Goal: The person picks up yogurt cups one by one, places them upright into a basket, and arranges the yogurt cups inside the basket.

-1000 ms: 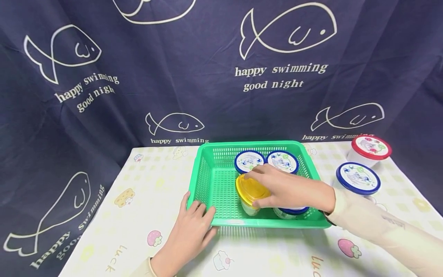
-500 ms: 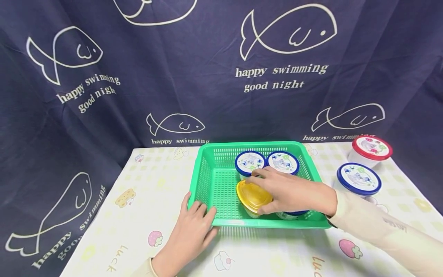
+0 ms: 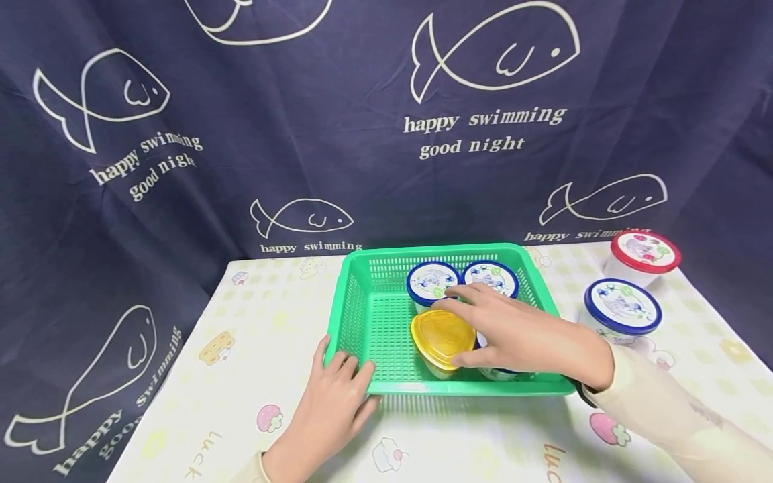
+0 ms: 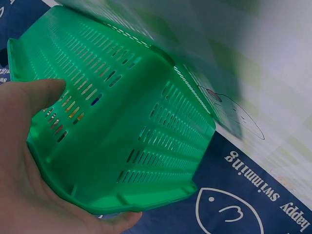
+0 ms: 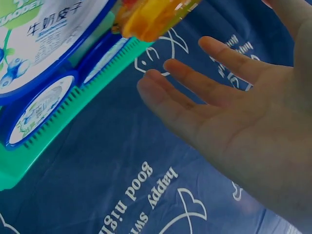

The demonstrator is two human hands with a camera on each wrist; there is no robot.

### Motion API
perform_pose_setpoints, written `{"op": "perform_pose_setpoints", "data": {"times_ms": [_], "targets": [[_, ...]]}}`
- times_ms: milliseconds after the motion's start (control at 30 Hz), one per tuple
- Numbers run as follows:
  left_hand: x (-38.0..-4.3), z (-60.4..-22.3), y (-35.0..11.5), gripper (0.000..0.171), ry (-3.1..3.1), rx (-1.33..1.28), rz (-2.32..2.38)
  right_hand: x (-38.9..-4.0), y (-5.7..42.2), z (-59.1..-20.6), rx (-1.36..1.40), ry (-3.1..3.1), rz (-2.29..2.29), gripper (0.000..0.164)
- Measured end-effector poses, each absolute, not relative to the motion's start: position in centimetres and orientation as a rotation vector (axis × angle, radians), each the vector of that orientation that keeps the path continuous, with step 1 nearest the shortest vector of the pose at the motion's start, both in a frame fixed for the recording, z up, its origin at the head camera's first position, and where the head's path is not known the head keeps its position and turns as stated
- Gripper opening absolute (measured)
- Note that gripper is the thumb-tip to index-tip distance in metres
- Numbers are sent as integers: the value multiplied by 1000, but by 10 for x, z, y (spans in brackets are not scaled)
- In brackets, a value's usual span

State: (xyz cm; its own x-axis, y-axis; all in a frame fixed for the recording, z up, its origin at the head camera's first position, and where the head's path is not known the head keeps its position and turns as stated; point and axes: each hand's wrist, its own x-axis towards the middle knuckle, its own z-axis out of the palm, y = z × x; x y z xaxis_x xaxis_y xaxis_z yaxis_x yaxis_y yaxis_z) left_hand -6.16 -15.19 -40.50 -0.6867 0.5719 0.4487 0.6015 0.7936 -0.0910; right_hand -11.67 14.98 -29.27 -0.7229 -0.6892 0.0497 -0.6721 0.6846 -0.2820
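Note:
A green plastic basket (image 3: 386, 322) sits on the table. My left hand (image 3: 338, 402) grips its near left corner, fingers over the rim and thumb against the outer wall (image 4: 141, 97). Inside, a tub with a yellow lid (image 3: 443, 335) stands at the front middle. Just above and right of it, my right hand (image 3: 519, 332) has its fingers spread, apart from the tub in the right wrist view. Behind stand two blue-lidded tubs, one at the left (image 3: 433, 283) and one at the right (image 3: 495, 278). Another blue-lidded tub (image 3: 498, 373) is mostly hidden under my right hand.
Right of the basket, a blue-lidded tub (image 3: 622, 305) and a red-lidded tub (image 3: 645, 255) stand on the patterned tablecloth (image 3: 272, 322). A dark blue curtain (image 3: 386, 168) with white fish hangs behind the table.
The yellow-lidded tub has settled slightly toward the front of the basket. My right hand has let go of it and shifted right. My left hand has kept its place on the rim.

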Motion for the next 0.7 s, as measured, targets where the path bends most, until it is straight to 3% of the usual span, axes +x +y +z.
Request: {"op": "perform_pose_setpoints", "data": {"times_ms": [700], "targets": [[-61, -404, -152, 29, -2515, -884, -91, -95, 195, -299, -937, 2970, -593, 67]]}}
